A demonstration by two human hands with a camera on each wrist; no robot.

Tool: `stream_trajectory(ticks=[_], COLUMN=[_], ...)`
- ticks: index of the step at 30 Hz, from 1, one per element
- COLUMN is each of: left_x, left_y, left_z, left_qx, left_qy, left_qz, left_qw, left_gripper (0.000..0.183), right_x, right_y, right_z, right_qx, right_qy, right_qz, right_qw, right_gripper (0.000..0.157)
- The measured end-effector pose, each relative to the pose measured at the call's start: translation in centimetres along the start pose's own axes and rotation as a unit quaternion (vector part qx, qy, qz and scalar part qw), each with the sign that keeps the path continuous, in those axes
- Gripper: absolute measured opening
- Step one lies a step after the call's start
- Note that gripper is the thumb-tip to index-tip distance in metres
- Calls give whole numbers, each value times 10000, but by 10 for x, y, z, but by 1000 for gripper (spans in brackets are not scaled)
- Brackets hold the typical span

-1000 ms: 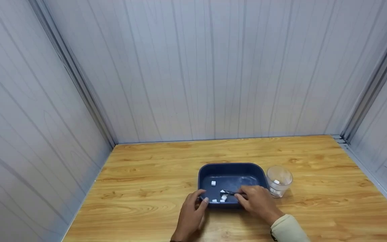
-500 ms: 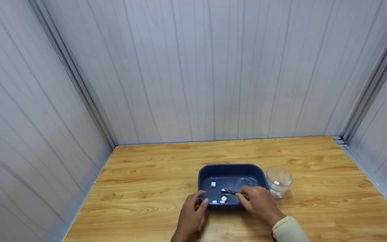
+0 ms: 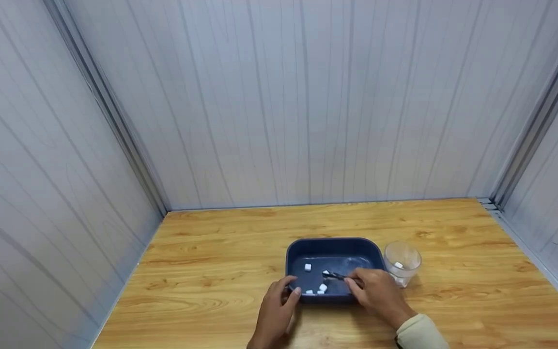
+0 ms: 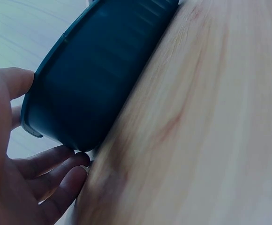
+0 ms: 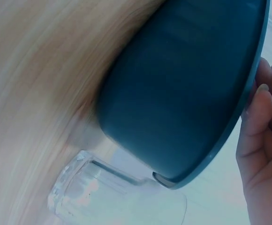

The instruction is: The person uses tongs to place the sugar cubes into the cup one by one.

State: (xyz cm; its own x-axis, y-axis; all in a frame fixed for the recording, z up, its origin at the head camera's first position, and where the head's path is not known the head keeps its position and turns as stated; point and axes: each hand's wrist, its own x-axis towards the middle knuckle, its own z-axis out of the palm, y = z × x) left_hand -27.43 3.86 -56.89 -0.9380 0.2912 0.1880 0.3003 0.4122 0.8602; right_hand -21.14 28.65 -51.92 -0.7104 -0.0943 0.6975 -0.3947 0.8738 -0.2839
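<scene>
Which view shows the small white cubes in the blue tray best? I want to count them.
The head view: it looks down into the blue tray, where the white cubes lie on the floor near the tweezers in the right hand. Both wrist views show only the tray's outer wall, no cubes.

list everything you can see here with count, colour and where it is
tray: one, dark blue, on the table near the front edge, between the hands
white cubes: about five small ones in the tray, one of them at the tweezers' tips; exact count hard to tell
tweezers: one pair, dark, over the tray's right half
cup: one, clear, right of the tray, with white pieces inside
table: one, light wood, below grey panelled walls
sleeve: one, cream, on the right wrist
left hand: holds the tray's near left rim
right hand: pinches the tweezers
</scene>
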Motion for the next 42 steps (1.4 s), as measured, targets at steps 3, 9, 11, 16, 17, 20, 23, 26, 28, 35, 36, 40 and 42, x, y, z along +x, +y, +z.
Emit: stream_trajectory(ticks=[3,9,11,16,17,20,23,26,28,35,36,40,42], left_x=[0,3,3,2,1,1,1,1,0,0,0,1,1], left_y=[1,3,4,3,3,2,2,3,3,5,5,5,4], left_z=[0,1,1,2,2,2,2,1,1,-2,-2,-1,0], left_qx=[-30,-50,-55,-69,-69,-53,7,64,57,45,44,-4,6], left_qy=[15,65,43,-9,-9,-2,-18,-74,-108,-49,-37,-39,-60], left_qz=[56,93,80,64,58,-4,-131,-296,-356,-271,-230,-233,-286], left_qw=[10000,9999,9999,10000,10000,10000,9999,9995,9993,9996,9997,9997,9996], left_gripper=[41,34,32,32,32,31,30,29,30,32,32,32,31], right_x=[0,0,0,-2,-2,-3,-3,-5,-6,-7,-7,-7,-8], right_y=[1,3,3,4,4,3,3,3,3,5,5,6,6], right_z=[-2,-8,-9,-11,-11,-13,-14,-16,-16,-19,-20,-23,-25], right_qx=[-49,-100,-106,-97,-99,-58,-42,-48,-70,-163,-153,-142,-138], right_qy=[97,146,160,145,135,127,134,129,128,340,367,365,342], right_qz=[-41,13,31,70,90,162,212,263,267,107,113,189,230], right_qw=[9999,9998,9998,9998,9998,9998,9997,9996,9995,9992,9991,9991,9991], right_gripper=[13,13,12,11,11,10,9,10,11,13,13,12,12])
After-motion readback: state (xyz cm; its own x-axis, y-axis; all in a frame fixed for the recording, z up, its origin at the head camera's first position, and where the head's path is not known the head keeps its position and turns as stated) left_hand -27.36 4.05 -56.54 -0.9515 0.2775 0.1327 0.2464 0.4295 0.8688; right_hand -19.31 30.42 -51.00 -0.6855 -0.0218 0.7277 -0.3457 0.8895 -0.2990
